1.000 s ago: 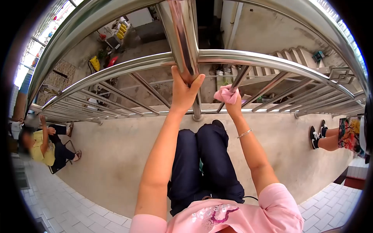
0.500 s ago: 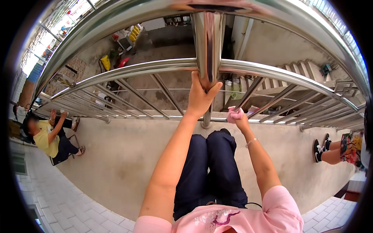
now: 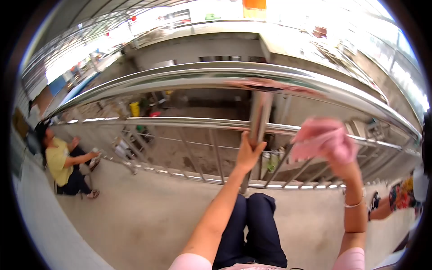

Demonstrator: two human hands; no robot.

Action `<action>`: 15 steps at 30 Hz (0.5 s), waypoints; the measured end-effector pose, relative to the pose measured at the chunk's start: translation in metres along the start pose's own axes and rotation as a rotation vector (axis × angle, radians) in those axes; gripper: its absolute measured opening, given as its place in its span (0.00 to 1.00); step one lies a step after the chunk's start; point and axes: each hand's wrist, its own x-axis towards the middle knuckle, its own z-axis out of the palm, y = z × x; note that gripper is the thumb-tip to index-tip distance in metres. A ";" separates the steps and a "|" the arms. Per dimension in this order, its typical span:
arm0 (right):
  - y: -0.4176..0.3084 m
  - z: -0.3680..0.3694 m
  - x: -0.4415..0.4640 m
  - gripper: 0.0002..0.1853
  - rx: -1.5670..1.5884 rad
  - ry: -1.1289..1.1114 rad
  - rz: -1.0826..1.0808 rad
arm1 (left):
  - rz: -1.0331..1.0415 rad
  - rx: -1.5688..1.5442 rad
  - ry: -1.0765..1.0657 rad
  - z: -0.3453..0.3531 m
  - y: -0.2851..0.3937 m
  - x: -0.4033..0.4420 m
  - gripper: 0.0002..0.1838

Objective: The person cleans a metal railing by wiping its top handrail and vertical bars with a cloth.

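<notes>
A shiny metal railing with a thick top rail point(image 3: 193, 82) and thin slanted bars runs across the view. My left hand point(image 3: 248, 155) grips its upright post point(image 3: 260, 114) just below the middle rail point(image 3: 189, 121), thumb and fingers round the metal. Raised on the right, my right hand point(image 3: 345, 167) holds a pink cloth point(image 3: 321, 140), which is blurred and hides most of the fingers. The cloth is in front of the railing in the view; whether it touches the metal I cannot tell.
At the left sits a person in a yellow shirt point(image 3: 58, 159), near the railing. Another person's patterned clothing point(image 3: 400, 194) and legs show at the right edge. Beyond the railing are a lower yard, a yellow object point(image 3: 134, 109) and a flat roof point(image 3: 297, 47).
The view has tilted up, showing the top rail and roofs beyond. My right hand has lifted the pink cloth from a lower bar, up and to the right. My left hand stays on the post.
</notes>
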 end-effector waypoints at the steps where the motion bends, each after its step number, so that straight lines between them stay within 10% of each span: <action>1: -0.003 -0.004 0.022 0.16 0.272 0.053 0.013 | 0.068 -0.023 0.029 0.013 -0.001 -0.001 0.37; 5: -0.002 0.018 0.112 0.19 0.182 0.082 0.017 | 0.192 0.229 0.155 -0.023 0.005 -0.003 0.35; 8: 0.021 0.039 0.136 0.25 -0.698 0.146 0.091 | 0.253 0.209 0.108 -0.045 0.033 -0.019 0.21; 15: 0.047 0.038 0.133 0.27 -0.595 0.224 0.076 | 0.606 0.135 0.223 -0.088 0.150 0.002 0.27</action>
